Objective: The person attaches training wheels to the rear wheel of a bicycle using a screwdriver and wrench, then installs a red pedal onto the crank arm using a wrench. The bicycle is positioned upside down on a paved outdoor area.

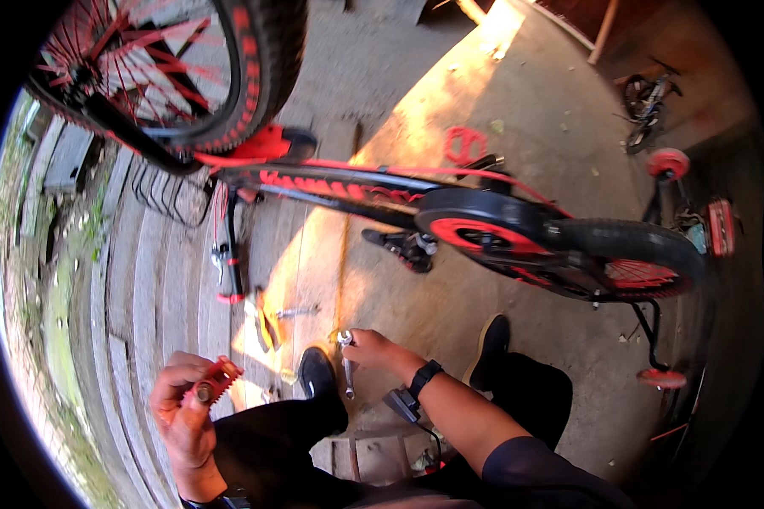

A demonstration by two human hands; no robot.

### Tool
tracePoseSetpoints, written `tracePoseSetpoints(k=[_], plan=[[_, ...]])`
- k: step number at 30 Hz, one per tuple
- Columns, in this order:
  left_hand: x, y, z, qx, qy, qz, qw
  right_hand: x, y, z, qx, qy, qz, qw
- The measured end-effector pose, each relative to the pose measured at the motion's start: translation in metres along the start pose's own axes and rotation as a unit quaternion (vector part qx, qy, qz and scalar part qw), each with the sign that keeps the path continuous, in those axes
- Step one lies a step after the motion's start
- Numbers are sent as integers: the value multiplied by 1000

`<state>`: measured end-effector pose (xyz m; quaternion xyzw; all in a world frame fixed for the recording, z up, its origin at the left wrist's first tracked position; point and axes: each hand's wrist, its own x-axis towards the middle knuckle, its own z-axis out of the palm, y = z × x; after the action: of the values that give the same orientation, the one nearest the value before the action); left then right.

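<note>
Raised at the lower left, my left hand (182, 416) is closed around a red bicycle pedal (217, 379), its threaded end facing me. My right hand (372, 349) grips a silver combination wrench (348, 366) that points down beside my shoe. Across the space in front of me is a black and red child's bicycle (348, 199), apart from both hands. Its round chain guard (484, 231) faces me, and another red pedal (465, 146) shows on the far side.
Yellow-handled pliers (267, 327) and another wrench (299, 312) lie on the floor near my shoe (317, 373). Training wheels (662, 378) stick out at the bicycle's right end. A small bicycle (649, 103) is at the far right. Wooden planks (148, 297) run along the left.
</note>
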<state>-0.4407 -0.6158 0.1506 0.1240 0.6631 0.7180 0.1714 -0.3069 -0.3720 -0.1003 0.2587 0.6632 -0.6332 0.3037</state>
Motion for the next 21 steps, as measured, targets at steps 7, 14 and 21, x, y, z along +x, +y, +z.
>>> tracePoseSetpoints(k=[7,14,21], plan=[[-33,20,43,-113,-64,29,991,-122,-85,-36,1,79,-131,988],[-55,11,79,-235,-146,-66,959,-258,-96,-43,-118,236,-312,913],[-101,35,131,-298,-188,-159,922,-364,-121,-31,-282,293,-396,824]])
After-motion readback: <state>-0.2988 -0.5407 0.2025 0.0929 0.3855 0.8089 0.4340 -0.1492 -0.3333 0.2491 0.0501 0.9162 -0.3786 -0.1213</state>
